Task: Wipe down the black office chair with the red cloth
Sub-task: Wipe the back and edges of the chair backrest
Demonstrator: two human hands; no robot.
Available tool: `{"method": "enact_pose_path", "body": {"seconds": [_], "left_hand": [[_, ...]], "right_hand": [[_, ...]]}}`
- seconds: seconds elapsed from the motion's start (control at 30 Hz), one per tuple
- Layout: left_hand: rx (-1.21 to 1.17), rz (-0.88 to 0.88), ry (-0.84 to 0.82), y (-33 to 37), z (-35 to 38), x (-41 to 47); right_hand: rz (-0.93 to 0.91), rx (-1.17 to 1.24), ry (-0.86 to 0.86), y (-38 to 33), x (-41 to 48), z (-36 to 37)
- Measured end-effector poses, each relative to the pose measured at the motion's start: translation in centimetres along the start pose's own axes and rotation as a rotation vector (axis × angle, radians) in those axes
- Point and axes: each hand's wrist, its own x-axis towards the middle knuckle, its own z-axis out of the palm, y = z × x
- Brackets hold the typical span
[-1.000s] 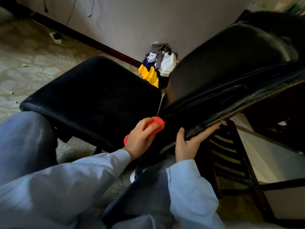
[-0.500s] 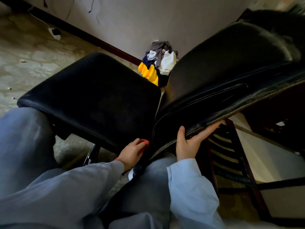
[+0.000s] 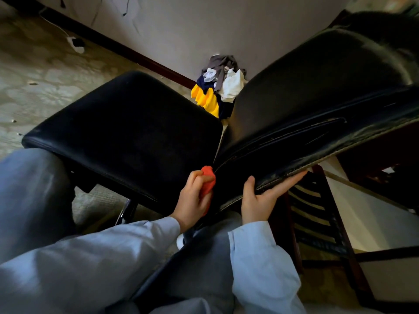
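Room floor [image 3: 45,71], clothes heap [image 3: 217,89] twelve o'clock; our left hand [image 3: 195,200] clutches red cloth [image 3: 208,177], right hand [image 3: 258,205] pinches black office chair [image 3: 136,132] edge.

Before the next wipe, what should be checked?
1. Cloth gripped in left hand: ok.
2. Right hand holds backrest edge: ok.
3. Cloth sits at the gap between seat and backrest: ok.
4. Nothing lying on seat: ok.
5. Seat already clean: cannot tell, too dark.
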Motion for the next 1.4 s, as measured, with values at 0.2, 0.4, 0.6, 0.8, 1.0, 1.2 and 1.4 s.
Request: {"method": "enact_pose_path", "body": {"seconds": [0.2, 0.4, 0.6, 0.8, 1.0, 1.2, 1.4], "left_hand": [[0.161, 0.118, -0.316, -2.6, -1.6, -1.1], [-0.024, -0.005, 0.062, 0.3, -3.0, 2.6], [-0.071, 0.157, 0.090, 7.4, -1.6, 10.6], [0.094, 0.165, 0.002, 10.1, 2.9, 13.2], [0.010, 0.221, -0.102, 8.8, 2.4, 11.7], [-0.026, 0.260, -0.285, 7.7, 1.2, 13.1], [0.036, 0.143, -0.012, 10.5, 2.6, 20.8]], "right_hand": [[0.005, -0.014, -0.017, 0.4, 0.1, -0.3], [0.049, -0.003, -0.004, 0.4, 0.6, -0.4], [0.089, 0.004, 0.045, 0.3, 1.7, -0.7], [0.117, -0.007, 0.018, 1.0, 3.2, -1.6], [0.207, -0.024, 0.004, 1.7, 4.8, -2.2], [0.306, -0.028, 0.028, 1.3, 6.1, -2.3], [0.413, -0.058, 0.014, 0.8, 7.8, -2.8]]}}
